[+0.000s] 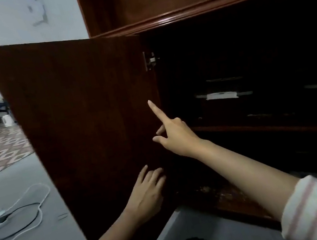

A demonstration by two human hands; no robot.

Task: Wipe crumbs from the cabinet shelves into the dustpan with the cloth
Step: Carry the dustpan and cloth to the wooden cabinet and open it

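**A:** Where are the crumbs (218,192) sitting?

**B:** They are lying scattered on the bottom shelf (250,210), just inside its front edge, and the right forearm is hiding part of them. The cloth and the dustpan are not showing anywhere in view.

**A:** And what are the hands doing?

**B:** The left hand (146,193) is lying flat, fingers straight, against the inner face of the open cabinet door (82,122), low down. The right hand (174,136) is pointing its index finger upward with the other fingers loosely bent, and it is holding nothing.

**A:** How are you expecting things to handle?

**B:** I am judging the crumbs to be light, dry and loose, so a fast swipe is probably going to scatter them. The cloth is likely soft and limp. I am thinking of bunching it into a pad under the palm and dragging slowly toward the front. The dustpan is probably stiff and light. I am picturing holding it by the handle, with its lip pressing up under the shelf's front edge.
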